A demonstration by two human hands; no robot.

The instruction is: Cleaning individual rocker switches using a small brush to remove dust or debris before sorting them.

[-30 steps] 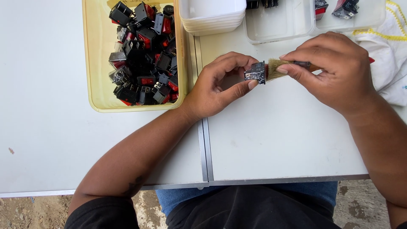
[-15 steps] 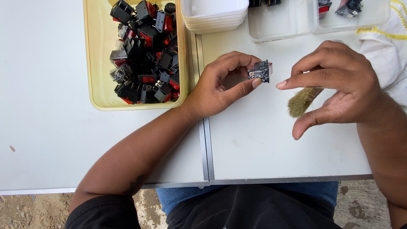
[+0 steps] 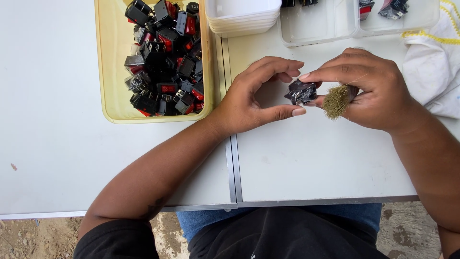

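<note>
My left hand (image 3: 258,96) pinches a small black switch part (image 3: 301,92) between thumb and fingers over the white table (image 3: 311,163). My right hand (image 3: 369,88) holds a small brush with tan bristles (image 3: 337,100), and its forefinger and thumb also touch the switch part. The bristles point down and left, right beside the part. Both hands meet above the right-hand table panel.
A yellow tray (image 3: 110,91) full of several black and red switches stands at the upper left. A stack of white tubs (image 3: 242,17), clear plastic containers (image 3: 321,24) and a white cloth (image 3: 431,57) lie along the far and right side. The table's front edge runs below my arms.
My right hand came back up to the switch part with the brush; half a second ago it was lower and apart. The part has turned in my left fingers.
</note>
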